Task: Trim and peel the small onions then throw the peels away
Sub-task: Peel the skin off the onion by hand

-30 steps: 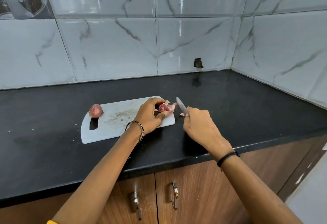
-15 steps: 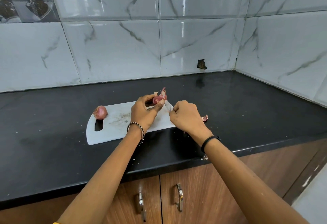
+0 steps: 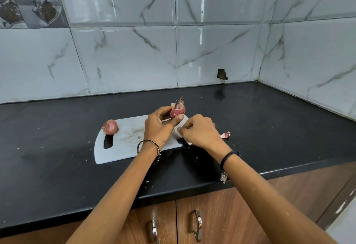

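Red-skinned, we count two: held onion (image 3: 177,112) pinched by our left hand (image 3: 157,126), loose onion (image 3: 110,127) on board (image 3: 123,151). One knife (image 3: 189,150), blade under our right hand (image 3: 200,132); its grip we cannot tell.

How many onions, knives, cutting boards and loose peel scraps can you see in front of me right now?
Onions: 2 (held onion, onion on the board)
Knife: 1
Cutting board: 1
Loose peel scrap: 1
Total: 5
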{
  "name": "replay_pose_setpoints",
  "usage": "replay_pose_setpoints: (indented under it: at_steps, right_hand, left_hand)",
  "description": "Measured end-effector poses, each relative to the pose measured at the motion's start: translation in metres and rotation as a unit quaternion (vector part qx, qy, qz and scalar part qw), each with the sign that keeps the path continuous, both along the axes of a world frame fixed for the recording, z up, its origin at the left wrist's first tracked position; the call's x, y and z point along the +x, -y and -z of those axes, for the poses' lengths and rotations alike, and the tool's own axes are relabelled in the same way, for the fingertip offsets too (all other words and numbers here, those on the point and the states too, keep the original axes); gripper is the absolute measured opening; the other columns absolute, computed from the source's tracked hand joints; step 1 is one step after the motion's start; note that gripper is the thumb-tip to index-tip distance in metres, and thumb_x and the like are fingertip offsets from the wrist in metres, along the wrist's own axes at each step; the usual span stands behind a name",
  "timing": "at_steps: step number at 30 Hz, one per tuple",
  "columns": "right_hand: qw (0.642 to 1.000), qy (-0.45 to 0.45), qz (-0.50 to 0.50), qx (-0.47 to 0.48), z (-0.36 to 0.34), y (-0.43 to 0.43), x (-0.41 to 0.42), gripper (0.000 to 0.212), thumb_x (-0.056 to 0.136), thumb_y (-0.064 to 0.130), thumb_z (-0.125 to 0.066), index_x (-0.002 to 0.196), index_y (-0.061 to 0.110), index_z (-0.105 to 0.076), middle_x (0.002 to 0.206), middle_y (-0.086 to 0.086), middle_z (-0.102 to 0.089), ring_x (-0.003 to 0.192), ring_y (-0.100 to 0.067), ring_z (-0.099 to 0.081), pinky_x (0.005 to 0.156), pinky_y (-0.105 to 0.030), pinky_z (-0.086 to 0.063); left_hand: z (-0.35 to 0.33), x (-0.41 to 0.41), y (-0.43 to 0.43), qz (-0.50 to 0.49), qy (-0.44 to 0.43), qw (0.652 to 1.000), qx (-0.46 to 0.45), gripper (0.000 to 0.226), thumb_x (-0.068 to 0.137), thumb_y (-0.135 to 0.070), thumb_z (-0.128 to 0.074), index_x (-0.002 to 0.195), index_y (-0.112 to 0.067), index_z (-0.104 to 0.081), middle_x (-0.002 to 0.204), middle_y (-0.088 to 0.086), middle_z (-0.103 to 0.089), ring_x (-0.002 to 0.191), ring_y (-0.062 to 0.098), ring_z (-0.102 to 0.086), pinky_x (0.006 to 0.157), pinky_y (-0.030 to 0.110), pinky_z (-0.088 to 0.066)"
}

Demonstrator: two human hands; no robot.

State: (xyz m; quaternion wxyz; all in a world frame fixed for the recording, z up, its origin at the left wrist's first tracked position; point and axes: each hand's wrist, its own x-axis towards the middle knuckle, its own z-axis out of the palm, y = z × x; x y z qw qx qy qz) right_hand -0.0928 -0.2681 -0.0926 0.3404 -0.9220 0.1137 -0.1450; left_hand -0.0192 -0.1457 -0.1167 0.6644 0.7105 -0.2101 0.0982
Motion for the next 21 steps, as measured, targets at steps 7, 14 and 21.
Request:
replay_pose_setpoints:
  at_steps: [7,14,21]
  right_hand:
    - [0.967,0.099,0.01,0.236,-0.011,0.042,-0.017,0.061,0.1,0.066,-0.04,0.095,0.013,-0.07,0.079,-0.008,-0.077,0.061,-0.014,-0.066,0.064,-0.025,-0.058]
    - [0.957,0.17,-0.01,0.233,-0.006,0.073,-0.024,0.039,0.098,0.051,-0.06,0.089,0.016,-0.075,0.068,-0.002,-0.072,0.061,-0.013,-0.068,0.062,-0.023,-0.053]
    - [0.932,0.19,-0.005,0.308,0.009,0.084,-0.024,0.033,0.103,0.038,-0.057,0.094,0.011,-0.074,0.069,-0.001,-0.069,0.061,-0.006,-0.063,0.053,-0.035,-0.054]
  left_hand:
    - [0.0,-0.016,0.015,0.099,0.037,0.994,0.037,0.045,0.077,-0.013,-0.088,0.119,-0.016,-0.072,0.114,-0.004,-0.075,0.107,0.008,-0.071,0.094,0.022,-0.055]
    - [-0.01,-0.022,0.041,0.12,0.069,0.983,0.121,0.044,0.072,-0.02,-0.093,0.111,-0.015,-0.074,0.102,-0.004,-0.077,0.093,0.002,-0.073,0.081,0.012,-0.054]
    - [-0.015,-0.013,0.059,0.12,0.141,0.952,0.246,0.046,0.07,-0.033,-0.092,0.112,-0.022,-0.076,0.099,-0.011,-0.077,0.088,0.0,-0.069,0.081,0.014,-0.054]
